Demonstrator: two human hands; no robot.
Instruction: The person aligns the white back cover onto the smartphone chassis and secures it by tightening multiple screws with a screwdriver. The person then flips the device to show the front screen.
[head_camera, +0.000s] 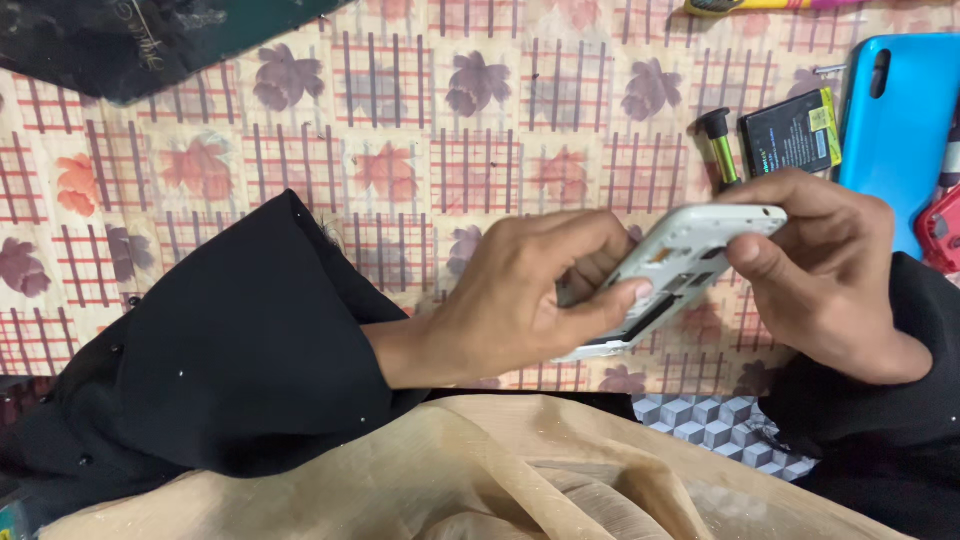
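Both hands grip a white phone body (672, 275) tilted, open back up, above the surface (300, 150): left hand (520, 300) thumbing its cavity; right hand (820, 265) pinching the top end; loose battery (792, 132) at one o'clock.

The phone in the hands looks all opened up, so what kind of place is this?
Probably a home spot used for fixing phones, not a proper shop. Both hands hold an opened white phone over a flowered cloth. A loose black battery and a blue phone cover lie nearby.
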